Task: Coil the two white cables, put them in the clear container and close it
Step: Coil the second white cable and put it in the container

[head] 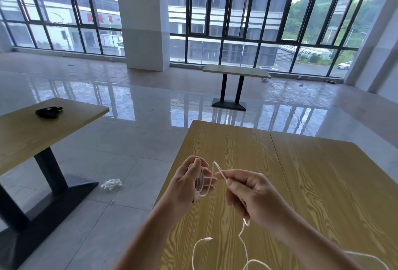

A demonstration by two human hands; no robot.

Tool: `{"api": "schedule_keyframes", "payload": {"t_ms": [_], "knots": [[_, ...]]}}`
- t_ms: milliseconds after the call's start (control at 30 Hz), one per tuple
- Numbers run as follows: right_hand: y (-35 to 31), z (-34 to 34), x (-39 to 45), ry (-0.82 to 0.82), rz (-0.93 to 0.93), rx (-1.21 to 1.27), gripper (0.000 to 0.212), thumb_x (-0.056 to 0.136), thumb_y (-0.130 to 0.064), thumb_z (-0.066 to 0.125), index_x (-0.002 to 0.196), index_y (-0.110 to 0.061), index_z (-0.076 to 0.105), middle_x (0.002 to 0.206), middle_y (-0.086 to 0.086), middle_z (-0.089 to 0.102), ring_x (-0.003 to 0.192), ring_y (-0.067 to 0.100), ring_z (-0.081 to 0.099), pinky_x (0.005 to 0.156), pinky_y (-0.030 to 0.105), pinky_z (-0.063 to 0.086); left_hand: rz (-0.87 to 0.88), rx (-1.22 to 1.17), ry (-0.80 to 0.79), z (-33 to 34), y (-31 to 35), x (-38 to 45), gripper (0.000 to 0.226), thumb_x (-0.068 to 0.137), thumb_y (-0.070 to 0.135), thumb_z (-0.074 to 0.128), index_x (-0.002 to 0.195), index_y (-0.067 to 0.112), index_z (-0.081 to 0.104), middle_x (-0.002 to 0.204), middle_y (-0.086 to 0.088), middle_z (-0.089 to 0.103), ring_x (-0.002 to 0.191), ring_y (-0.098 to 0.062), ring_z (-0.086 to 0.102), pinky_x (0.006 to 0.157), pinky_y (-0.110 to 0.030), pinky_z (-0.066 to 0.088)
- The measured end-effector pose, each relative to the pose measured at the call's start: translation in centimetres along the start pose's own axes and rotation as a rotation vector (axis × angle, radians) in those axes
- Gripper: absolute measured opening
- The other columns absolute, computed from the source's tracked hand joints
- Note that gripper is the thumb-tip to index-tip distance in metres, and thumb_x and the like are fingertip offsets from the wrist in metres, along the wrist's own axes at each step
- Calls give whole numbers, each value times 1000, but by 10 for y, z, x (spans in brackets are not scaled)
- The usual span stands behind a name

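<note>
My left hand [187, 185] holds a few turns of a white cable [201, 180] wound into a small coil, with a USB plug hanging below the fingers. My right hand [247, 194] pinches the same cable between thumb and forefinger just right of the coil, and a loop arches between the two hands. The loose rest of the cable [242, 237] trails down from under my right hand and lies in curves on the wooden table [312, 172]. More white cable [366, 256] shows at the bottom right edge. No clear container is in view.
To the left stands another wooden table [25, 138] with a black object [48, 112] on it. A crumpled white glove [111, 184] lies on the tiled floor between the tables. A third table [235, 71] stands far back by the windows.
</note>
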State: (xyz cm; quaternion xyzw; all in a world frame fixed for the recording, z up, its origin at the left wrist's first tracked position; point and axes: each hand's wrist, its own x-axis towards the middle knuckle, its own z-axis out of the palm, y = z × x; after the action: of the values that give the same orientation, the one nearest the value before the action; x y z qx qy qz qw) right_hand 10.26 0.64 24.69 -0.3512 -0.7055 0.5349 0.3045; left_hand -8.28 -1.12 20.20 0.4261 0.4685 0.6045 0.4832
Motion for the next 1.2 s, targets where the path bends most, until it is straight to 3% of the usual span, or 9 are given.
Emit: {"api": "schedule_keyframes", "payload": {"t_ms": [167,300,400,633,733,867,1000,1133,1200], "knots": [[4,9,-2,-44,-22,-20,34,102,-16,54,116,-42,72,60,0,61,42,6,44,41,18,37,50,-36,1,0,-3,1,32,97,44,45,96,19,64,97,-13,68,73,-18,68,61,-30,53],[4,14,2,-12,-17,-69,20,98,-20,62,94,-29,79,57,-3,60,41,7,40,41,20,34,77,-75,-36,1,-2,2,36,93,53,46,104,26,67,88,-8,68,66,-18,65,57,-33,51],[4,20,6,5,1,-116,18,95,-23,67,79,-21,77,55,-4,62,44,10,41,42,23,33,80,-67,-30,5,-3,1,42,90,58,45,95,22,67,80,-6,62,63,-15,60,55,-30,50],[5,28,6,27,16,-193,20,92,-26,70,76,-15,75,56,-2,65,42,1,47,46,17,38,92,-33,-30,11,2,1,45,93,61,46,80,21,60,77,-4,58,64,-14,56,56,-26,46],[4,28,7,47,17,-207,21,91,-27,72,74,-15,74,55,-1,65,41,0,47,46,17,38,114,1,-40,12,3,3,33,83,54,60,77,22,58,76,-3,57,59,-11,55,52,-23,44],[7,30,6,45,2,-200,24,91,-29,70,70,-18,71,55,-1,65,42,3,50,47,18,39,119,-49,-8,13,1,6,20,86,33,53,74,18,57,73,-6,58,56,-13,53,51,-23,45],[11,27,4,-65,-9,-161,20,97,-31,64,83,-22,75,59,-3,64,46,10,48,45,22,38,98,-118,34,9,-1,10,21,88,32,51,74,18,56,74,-10,58,60,-21,54,51,-30,45],[19,20,1,-197,-32,-256,35,96,-43,60,89,-11,73,67,4,69,50,6,54,50,20,44,112,-136,101,1,4,16,23,91,35,50,76,20,59,74,-9,62,57,-19,57,45,-30,44],[26,14,-2,-253,8,-303,34,96,-47,58,95,-18,76,74,4,73,53,4,58,53,19,48,131,-137,139,-4,11,19,28,98,30,46,74,22,59,73,-7,63,55,-17,56,43,-29,43]]}}
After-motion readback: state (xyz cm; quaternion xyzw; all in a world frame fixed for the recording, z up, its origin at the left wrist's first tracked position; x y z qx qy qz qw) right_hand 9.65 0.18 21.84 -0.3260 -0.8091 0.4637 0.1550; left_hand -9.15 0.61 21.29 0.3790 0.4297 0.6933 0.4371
